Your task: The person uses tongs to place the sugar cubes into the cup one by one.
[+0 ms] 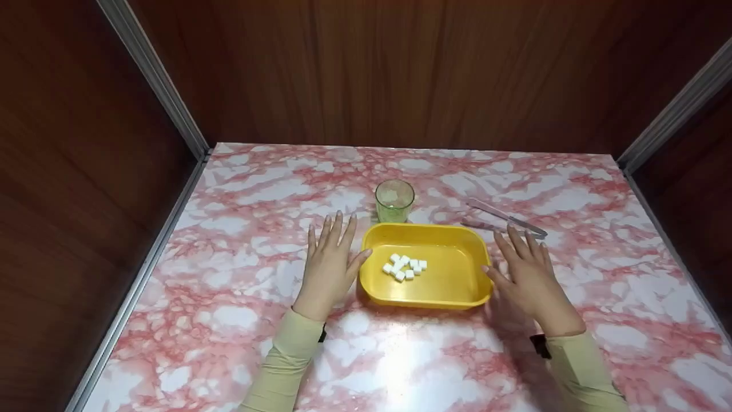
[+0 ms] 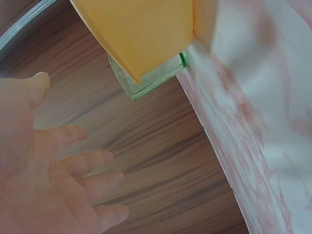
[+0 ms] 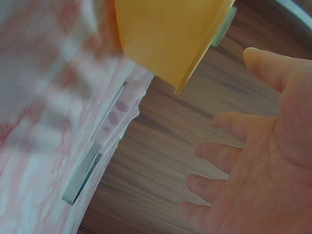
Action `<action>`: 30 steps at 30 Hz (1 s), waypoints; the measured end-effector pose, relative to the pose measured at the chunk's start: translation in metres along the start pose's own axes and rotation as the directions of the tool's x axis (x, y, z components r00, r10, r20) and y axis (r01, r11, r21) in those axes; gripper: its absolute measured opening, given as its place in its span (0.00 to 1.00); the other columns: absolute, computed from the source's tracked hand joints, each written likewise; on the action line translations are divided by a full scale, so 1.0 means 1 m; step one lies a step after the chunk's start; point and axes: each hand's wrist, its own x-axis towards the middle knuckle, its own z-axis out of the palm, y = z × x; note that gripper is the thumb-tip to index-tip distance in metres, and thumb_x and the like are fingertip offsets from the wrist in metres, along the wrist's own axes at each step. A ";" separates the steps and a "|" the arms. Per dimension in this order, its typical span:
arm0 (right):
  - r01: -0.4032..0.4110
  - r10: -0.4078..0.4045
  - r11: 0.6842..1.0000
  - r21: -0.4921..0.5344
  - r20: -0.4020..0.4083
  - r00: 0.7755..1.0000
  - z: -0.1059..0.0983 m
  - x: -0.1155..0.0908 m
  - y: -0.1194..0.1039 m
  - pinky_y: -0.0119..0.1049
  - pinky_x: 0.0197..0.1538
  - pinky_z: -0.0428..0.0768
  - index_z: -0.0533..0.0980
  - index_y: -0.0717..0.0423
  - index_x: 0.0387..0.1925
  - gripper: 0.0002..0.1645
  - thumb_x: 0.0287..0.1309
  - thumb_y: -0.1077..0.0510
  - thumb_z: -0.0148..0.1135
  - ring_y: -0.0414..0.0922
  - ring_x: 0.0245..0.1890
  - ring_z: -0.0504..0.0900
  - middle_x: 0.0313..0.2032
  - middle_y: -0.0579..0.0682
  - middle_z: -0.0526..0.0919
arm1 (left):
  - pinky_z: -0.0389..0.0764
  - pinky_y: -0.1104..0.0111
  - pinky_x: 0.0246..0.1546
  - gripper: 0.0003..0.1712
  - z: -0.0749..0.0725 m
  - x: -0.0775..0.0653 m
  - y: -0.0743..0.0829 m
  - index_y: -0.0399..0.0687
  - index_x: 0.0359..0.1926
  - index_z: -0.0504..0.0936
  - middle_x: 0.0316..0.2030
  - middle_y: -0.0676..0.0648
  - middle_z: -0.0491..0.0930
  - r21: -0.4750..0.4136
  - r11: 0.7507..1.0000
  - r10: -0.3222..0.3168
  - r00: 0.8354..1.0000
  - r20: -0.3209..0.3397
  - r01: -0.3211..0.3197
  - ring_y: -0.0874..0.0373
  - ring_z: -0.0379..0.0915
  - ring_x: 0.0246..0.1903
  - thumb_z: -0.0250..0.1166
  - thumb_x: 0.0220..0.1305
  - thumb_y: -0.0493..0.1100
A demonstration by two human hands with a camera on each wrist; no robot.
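Note:
A yellow plastic tub (image 1: 446, 286) sits on the table with several white cubes (image 1: 409, 274) lying in its left half. My left hand (image 1: 329, 269) is spread beside the tub's left side, its thumb near the rim; the left wrist view shows the bare palm (image 2: 44, 180). On the other side, my right hand (image 1: 529, 280) is spread too, thumb close to the tub's right wall. Nothing is held in either hand. Behind the tub stands a green-tinted glass (image 1: 394, 200), its lower part hidden. Tongs (image 1: 494, 212) with pink and metal parts lie beyond my right fingers, partly covered by them.
The table (image 1: 257, 229) has a pink and white marbled top. Dark wood panels (image 1: 400, 74) stand behind it and at both sides, with metal strips (image 1: 166, 80) along the corners.

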 end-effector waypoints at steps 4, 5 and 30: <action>-0.016 0.016 1.000 -0.007 0.011 1.000 -0.002 0.004 0.004 0.62 0.65 0.28 0.52 0.56 0.74 0.45 0.66 0.36 0.50 0.65 0.70 0.36 0.73 0.63 0.45 | 0.36 0.45 0.67 0.40 0.001 0.003 -0.004 0.50 0.73 0.56 0.71 0.39 0.51 -0.014 1.000 -0.006 1.000 -0.002 0.006 0.41 0.44 0.70 0.51 0.68 0.64; -0.017 0.017 1.000 -0.007 0.011 1.000 -0.002 0.004 0.005 0.62 0.65 0.28 0.52 0.56 0.73 0.45 0.66 0.37 0.50 0.66 0.70 0.36 0.73 0.62 0.45 | 0.37 0.45 0.67 0.40 0.002 0.004 -0.005 0.50 0.73 0.56 0.71 0.38 0.52 -0.015 1.000 -0.005 1.000 -0.006 0.005 0.41 0.45 0.70 0.52 0.68 0.63; -0.066 0.067 0.998 -0.009 0.037 0.997 -0.010 0.019 0.034 0.65 0.65 0.32 0.53 0.60 0.73 0.43 0.66 0.43 0.55 0.68 0.70 0.37 0.71 0.68 0.47 | 0.44 0.47 0.67 0.41 0.004 0.029 -0.019 0.51 0.75 0.51 0.72 0.37 0.50 -0.071 0.997 0.005 0.999 0.035 -0.003 0.41 0.44 0.70 0.49 0.69 0.63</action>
